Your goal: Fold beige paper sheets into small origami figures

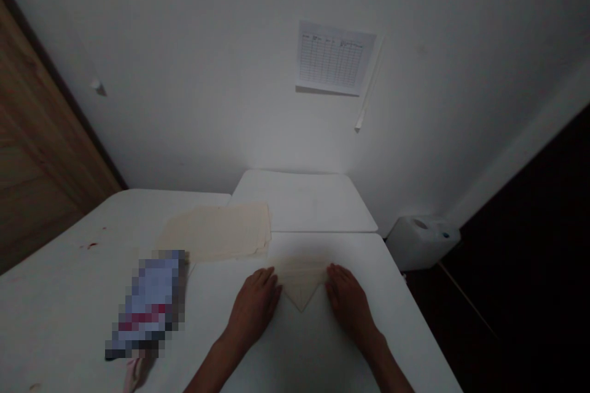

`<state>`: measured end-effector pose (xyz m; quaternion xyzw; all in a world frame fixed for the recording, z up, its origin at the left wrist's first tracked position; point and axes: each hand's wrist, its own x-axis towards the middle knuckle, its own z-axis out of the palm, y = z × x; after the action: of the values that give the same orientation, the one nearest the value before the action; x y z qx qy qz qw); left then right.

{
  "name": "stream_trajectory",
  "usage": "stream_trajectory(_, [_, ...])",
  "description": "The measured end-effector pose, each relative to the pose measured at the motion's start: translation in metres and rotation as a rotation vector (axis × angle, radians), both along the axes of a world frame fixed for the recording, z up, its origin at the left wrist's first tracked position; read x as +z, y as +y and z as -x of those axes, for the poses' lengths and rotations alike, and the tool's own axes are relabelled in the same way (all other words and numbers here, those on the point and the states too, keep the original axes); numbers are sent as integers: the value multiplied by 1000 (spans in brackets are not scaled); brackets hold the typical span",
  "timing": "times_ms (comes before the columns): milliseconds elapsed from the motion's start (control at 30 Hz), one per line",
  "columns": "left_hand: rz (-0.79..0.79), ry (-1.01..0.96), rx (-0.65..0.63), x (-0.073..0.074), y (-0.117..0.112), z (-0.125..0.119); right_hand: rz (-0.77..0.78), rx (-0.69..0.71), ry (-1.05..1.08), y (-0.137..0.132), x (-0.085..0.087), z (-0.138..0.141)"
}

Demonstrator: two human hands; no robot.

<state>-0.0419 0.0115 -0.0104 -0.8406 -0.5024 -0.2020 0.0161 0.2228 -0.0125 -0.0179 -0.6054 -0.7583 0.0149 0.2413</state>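
A pale folded sheet lies on the white counter, its point toward the person. The left hand touches its left end and the right hand its right; whether either grip pinches or merely presses, I cannot tell. Beyond and to the left lie flat beige sheets, with a blurred bluish item on their near side.

White tables and a printed chart on the wall suggest a workroom.
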Motion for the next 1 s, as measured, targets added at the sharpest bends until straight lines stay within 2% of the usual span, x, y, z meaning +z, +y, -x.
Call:
stream_trajectory(133, [21, -76, -21, 14, 26, 3, -30, 23, 47, 21, 11, -4])
stream_trajectory(367, [211, -5, -107, 31, 60, -1, 153, 209, 34, 52, 40, 2])
stream_trajectory(467, [279, 11, -105, 37, 64, -3, 186, 258, 32, 59, 47, 5])
stream_trajectory(600, [336, -5, -97, 40, 65, -3, 205, 265, 34, 65, 46, 6])
stream_trajectory(1000, [429, -170, -151, 30, 62, -4, 205, 266, 68, 66, 42, 5])
